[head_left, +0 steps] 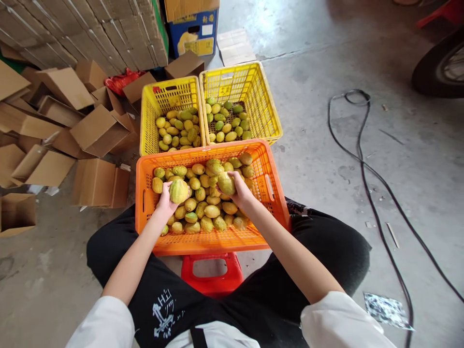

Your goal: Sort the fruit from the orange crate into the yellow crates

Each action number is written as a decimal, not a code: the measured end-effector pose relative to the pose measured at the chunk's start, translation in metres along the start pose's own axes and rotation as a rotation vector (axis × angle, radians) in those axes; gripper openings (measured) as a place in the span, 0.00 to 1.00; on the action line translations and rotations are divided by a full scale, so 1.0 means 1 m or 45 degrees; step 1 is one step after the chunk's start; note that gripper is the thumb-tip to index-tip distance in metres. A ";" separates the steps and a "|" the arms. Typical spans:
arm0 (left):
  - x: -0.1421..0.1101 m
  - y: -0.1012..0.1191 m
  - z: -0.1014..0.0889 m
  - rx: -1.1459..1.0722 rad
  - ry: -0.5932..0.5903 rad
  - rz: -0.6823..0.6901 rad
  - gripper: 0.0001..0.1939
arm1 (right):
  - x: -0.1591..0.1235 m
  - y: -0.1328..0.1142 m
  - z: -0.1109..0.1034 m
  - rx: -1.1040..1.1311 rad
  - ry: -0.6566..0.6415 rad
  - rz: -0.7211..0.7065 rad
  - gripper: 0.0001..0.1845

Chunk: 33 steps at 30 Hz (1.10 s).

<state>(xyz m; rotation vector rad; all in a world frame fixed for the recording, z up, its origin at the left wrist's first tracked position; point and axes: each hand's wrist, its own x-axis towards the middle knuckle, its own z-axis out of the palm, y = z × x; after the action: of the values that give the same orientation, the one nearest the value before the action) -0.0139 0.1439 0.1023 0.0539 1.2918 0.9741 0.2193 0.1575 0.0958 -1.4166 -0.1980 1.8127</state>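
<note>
My left hand [166, 197] is closed around a rounded yellow-green fruit [179, 192] with greenish streaks. In my right hand [240, 189] is another yellow-green fruit [226, 184], gripped from its right side. Both hands are over an orange plastic crate [210, 245] between my knees. Below them lie many oval fruits [212, 211], mostly yellow, some with green patches. The exact kind of fruit is unclear. The crate sits at a red plastic stool [213, 288], partly hidden under it.
Beyond the orange crate stand two yellow crates, the left one [145, 116] with yellowish fruit, the right one [266, 106] with greener fruit. Cardboard boxes [94, 181] are scattered at left, beside stacked flat cardboard [108, 38]. A black cable [362, 164] and a wheel [440, 72] are at right.
</note>
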 end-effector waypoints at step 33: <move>-0.005 -0.001 0.000 -0.003 0.086 0.005 0.05 | -0.001 0.002 -0.003 -0.340 0.115 -0.225 0.14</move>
<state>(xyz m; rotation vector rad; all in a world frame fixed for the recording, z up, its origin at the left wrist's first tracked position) -0.0132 0.1404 0.1052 0.0215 1.3530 0.9879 0.2215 0.1547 0.0940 -1.6068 -0.5177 1.6179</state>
